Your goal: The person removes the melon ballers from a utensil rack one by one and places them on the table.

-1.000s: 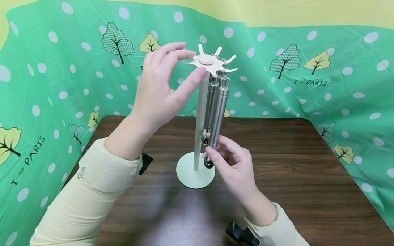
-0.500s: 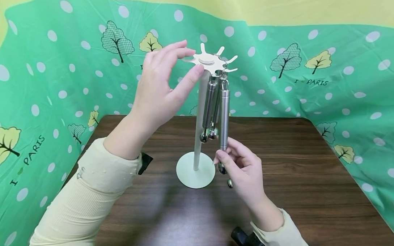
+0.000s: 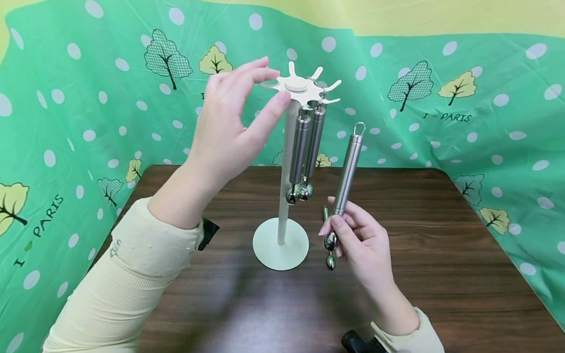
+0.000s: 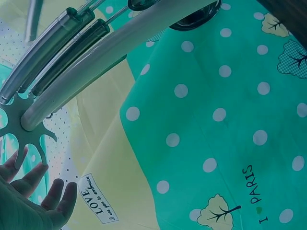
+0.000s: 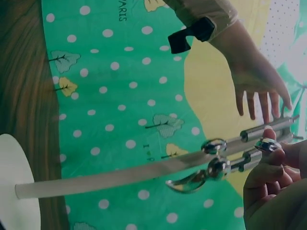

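In the head view a pale utensil stand (image 3: 287,160) rises from a round base (image 3: 280,252), with a star-shaped hook wheel (image 3: 303,88) on top. At the wheel's left edge my left hand (image 3: 236,118) pinches between thumb and fingers. To the right of the stand my right hand (image 3: 359,241) pinches a small steel scoop (image 3: 349,174) near its rounded bowl. The scoop tilts, its handle loop up and clear of the hooks. Several steel utensils (image 3: 305,149) hang from the wheel, shiny rounded ends down, also seen in the right wrist view.
Behind my right fingers shows a small shiny oval-ended piece (image 3: 330,261). The dark wooden table (image 3: 434,233) extends on both sides of the stand. A green and yellow printed cloth (image 3: 466,76) closes off the back and sides.
My right hand has moved right with the scoop. Its handle loop, at the hook wheel before, is now off it. The hanging utensils have shifted slightly; my left hand stays at the wheel.
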Available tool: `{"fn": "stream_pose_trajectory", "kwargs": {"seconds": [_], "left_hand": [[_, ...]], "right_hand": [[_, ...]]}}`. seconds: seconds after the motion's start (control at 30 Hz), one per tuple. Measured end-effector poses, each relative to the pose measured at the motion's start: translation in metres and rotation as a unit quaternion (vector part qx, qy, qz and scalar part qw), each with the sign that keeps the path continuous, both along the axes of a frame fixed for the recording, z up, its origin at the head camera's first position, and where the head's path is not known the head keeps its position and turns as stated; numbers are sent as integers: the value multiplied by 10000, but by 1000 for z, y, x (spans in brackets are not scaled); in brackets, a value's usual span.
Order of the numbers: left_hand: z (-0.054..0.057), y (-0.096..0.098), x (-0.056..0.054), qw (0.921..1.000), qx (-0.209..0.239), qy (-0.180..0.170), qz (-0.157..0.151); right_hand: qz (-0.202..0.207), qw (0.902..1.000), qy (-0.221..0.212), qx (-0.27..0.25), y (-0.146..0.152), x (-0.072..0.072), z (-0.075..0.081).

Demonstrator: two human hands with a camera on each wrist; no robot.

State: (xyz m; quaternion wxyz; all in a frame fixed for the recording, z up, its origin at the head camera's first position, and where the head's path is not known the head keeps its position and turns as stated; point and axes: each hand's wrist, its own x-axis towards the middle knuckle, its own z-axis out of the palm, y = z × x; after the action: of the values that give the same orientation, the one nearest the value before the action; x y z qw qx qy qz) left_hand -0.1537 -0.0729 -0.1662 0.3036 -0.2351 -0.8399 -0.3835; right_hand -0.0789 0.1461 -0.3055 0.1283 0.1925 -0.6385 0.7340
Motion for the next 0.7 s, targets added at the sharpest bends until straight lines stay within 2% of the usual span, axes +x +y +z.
{"fn": "stream_pose_trajectory", "kwargs": {"seconds": [0.2,0.5,0.7], "left_hand": [[0,0,-1,10000,-19,32,1],[0,0,0,10000,-66,12,50],[0,0,0,10000,-72,-8,65]], "right_hand": [[-107,9990,-399,148,9,-3,-6],[8,9946,-941,440,21,-8,-18],[372,9914,-1218,311,28,-9,-29]]}}
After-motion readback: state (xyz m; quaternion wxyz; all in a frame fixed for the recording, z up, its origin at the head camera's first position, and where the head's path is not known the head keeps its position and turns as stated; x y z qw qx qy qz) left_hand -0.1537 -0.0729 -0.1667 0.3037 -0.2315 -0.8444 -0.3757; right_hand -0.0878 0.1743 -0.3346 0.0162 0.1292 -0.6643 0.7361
